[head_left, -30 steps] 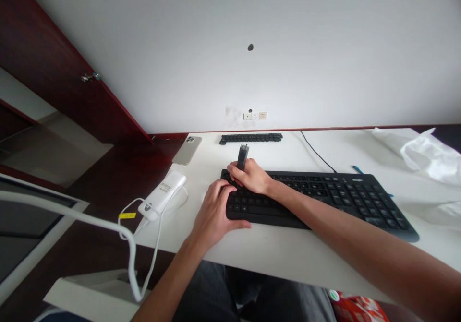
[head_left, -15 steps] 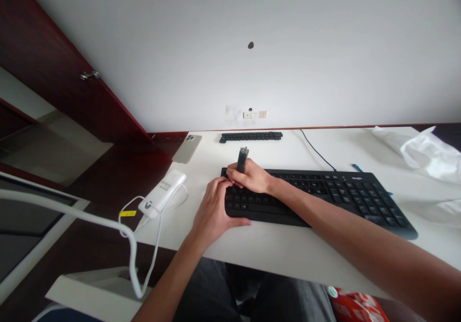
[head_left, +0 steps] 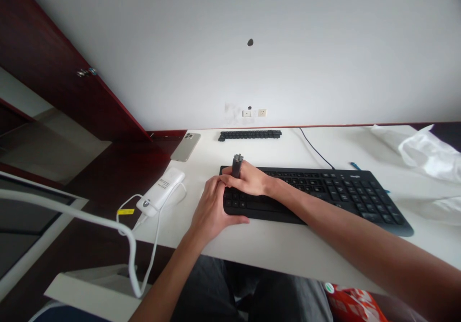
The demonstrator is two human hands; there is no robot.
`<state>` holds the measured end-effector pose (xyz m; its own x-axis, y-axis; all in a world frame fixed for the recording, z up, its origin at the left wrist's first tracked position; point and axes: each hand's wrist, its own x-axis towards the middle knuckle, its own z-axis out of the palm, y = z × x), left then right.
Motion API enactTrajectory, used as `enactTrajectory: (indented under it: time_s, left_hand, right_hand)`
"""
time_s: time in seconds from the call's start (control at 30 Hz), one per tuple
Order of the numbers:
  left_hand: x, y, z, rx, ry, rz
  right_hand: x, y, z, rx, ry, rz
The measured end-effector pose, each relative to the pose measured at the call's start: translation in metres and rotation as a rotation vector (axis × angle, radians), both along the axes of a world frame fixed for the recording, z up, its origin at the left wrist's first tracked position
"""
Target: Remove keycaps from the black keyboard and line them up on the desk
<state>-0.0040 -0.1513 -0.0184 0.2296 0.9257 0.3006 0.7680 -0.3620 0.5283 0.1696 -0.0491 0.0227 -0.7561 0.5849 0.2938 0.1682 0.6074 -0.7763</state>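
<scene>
The black keyboard lies on the white desk, its left end between my hands. My left hand grips that end, with the thumb along the front edge and the fingers at the upper left corner. In my right hand a dark keycap puller stands nearly upright, its metal prongs pointing up. The puller's lower end is hidden behind my fingers, over the upper left keys. My two hands touch there. Several loose black keycaps are lined up in rows behind the keyboard.
A phone and a white power adapter with its cable lie at the left. The keyboard cord runs back towards the wall. A blue pen-like thing sticks out behind the keyboard. White plastic wrapping lies on the right.
My right hand has shifted slightly left, closer against my left hand. The puller has come lower and more upright. My left hand keeps its hold on the keyboard.
</scene>
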Motion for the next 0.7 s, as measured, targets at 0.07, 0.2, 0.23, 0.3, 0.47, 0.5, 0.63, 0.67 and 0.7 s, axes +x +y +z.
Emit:
enactTrajectory:
  time_s: [0.07, 0.2, 0.23, 0.3, 0.47, 0.5, 0.63, 0.67, 0.7]
  left_hand:
    - [0.0, 0.0, -0.001, 0.015, 0.016, 0.005]
    - [0.001, -0.001, -0.002, 0.037, 0.057, 0.017]
    - [0.001, -0.002, -0.002, 0.035, 0.066, 0.019]
    - [0.001, -0.001, -0.001, 0.029, 0.075, 0.022]
    - [0.002, -0.005, -0.002, 0.056, 0.095, 0.018]
    - [0.003, -0.009, -0.003, 0.072, 0.106, 0.018]
    - [0.009, -0.03, -0.005, 0.13, 0.154, 0.034]
    - [0.011, -0.036, -0.005, 0.141, 0.165, 0.043]
    - [0.012, -0.041, -0.005, 0.15, 0.175, 0.053]
  right_hand:
    - [-0.003, -0.003, -0.001, -0.006, -0.016, -0.058]
    - [-0.006, -0.007, -0.002, -0.042, -0.084, -0.15]
    - [-0.006, -0.007, -0.003, -0.041, -0.111, -0.152]
    - [-0.005, -0.007, -0.003, -0.038, -0.159, -0.143]
    - [-0.003, -0.006, -0.006, -0.05, -0.151, -0.111]
    - [-0.003, -0.006, -0.007, -0.06, -0.135, -0.11]
    - [-0.002, -0.004, -0.01, -0.105, -0.064, -0.069]
    - [-0.002, -0.003, -0.01, -0.111, -0.053, -0.051]
    - [-0.002, -0.002, -0.011, -0.114, -0.044, -0.033]
